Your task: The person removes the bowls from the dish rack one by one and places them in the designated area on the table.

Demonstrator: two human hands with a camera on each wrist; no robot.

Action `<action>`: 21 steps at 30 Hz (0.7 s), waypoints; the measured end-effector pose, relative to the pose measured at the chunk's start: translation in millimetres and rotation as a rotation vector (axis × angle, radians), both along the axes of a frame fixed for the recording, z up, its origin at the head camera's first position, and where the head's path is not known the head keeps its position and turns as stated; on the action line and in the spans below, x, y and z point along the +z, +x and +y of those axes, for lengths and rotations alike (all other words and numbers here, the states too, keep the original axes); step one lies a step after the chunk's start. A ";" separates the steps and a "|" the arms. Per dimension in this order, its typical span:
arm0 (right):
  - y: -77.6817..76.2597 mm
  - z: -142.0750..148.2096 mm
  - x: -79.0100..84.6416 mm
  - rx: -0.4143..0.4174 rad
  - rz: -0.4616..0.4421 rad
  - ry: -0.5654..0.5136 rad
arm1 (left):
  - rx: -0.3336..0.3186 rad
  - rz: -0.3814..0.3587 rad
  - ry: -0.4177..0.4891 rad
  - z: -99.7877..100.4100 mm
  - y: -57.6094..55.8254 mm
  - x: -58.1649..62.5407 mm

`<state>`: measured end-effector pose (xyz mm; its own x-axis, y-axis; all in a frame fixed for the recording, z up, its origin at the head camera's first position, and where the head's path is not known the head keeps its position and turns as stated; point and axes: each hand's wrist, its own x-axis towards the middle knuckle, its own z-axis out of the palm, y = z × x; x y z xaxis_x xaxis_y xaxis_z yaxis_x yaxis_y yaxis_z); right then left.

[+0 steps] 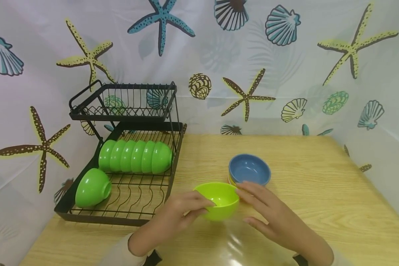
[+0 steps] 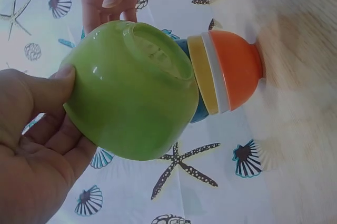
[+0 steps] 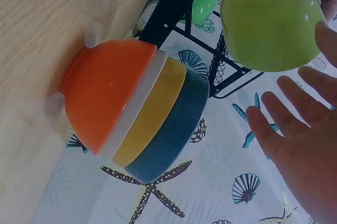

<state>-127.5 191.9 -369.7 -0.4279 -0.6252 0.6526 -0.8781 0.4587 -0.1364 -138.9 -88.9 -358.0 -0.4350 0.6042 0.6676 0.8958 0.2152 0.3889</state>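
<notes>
A lime-green bowl (image 1: 221, 212) is held up over the table, in front of a stack of bowls. My left hand (image 1: 183, 208) pinches its left rim, thumb and fingers on either side of the wall, as the left wrist view shows. On the other side, my right hand (image 1: 274, 214) has its fingers spread and loosely straight, the fingertips right at the bowl's right rim. Behind it stand the nested bowls: a blue bowl (image 3: 174, 129) on top, then a yellow bowl (image 3: 152, 113), a white bowl (image 3: 131, 113) and an orange bowl (image 3: 110, 89) at the bottom.
A black two-tier dish rack (image 1: 119, 221) stands on the left of the wooden table (image 1: 319, 184). Its lower tier holds a row of several green bowls (image 1: 136, 157) on edge and a single green bowl (image 1: 91, 188) at front left. A patterned curtain (image 1: 206, 44) hangs behind.
</notes>
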 end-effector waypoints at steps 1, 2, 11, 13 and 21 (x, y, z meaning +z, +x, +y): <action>0.3 -0.9 -0.5 0.008 0.010 -0.003 | -0.008 0.014 -0.012 1.3 0.8 0.0; 0.7 -1.7 -1.0 0.015 0.021 -0.006 | -0.017 0.037 -0.025 2.7 1.4 0.5; -2.3 -5.9 -1.8 0.168 0.125 -0.088 | -0.052 0.197 -0.108 9.1 4.1 2.6; -3.1 -6.1 -2.2 0.191 0.122 -0.093 | -0.054 0.222 -0.121 9.6 3.7 2.1; -0.3 -9.7 -1.9 0.187 0.167 -0.123 | -0.067 0.310 -0.196 9.7 2.3 4.5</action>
<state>-127.8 182.2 -371.5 -0.1925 -0.5953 0.7801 -0.9610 0.2754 -0.0270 -136.6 -79.2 -353.4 -0.1853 0.7537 0.6305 0.9792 0.1953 0.0543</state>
